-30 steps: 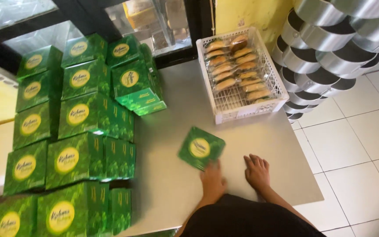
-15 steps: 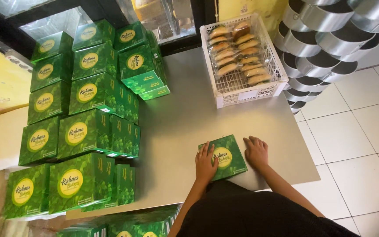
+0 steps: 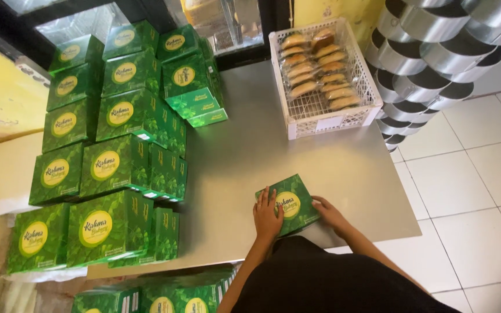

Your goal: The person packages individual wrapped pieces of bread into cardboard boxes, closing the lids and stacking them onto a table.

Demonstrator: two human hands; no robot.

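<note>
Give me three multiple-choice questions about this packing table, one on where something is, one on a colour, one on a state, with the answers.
1. Where is the white crate of wrapped pastries?
A. On the table's far right part
B. On the floor
C. On top of the stacked boxes

2. What colour is the box between the hands?
A. Red
B. Green with a yellow round mark
C. Plain white

3. How are the hands placed?
A. Both raised in the air
B. One inside the crate
C. One at each side of the box

Answers:
1 A, it sits on the grey table near the far right edge.
2 B, as its top shows.
3 C, left hand and right hand flank it.
</note>
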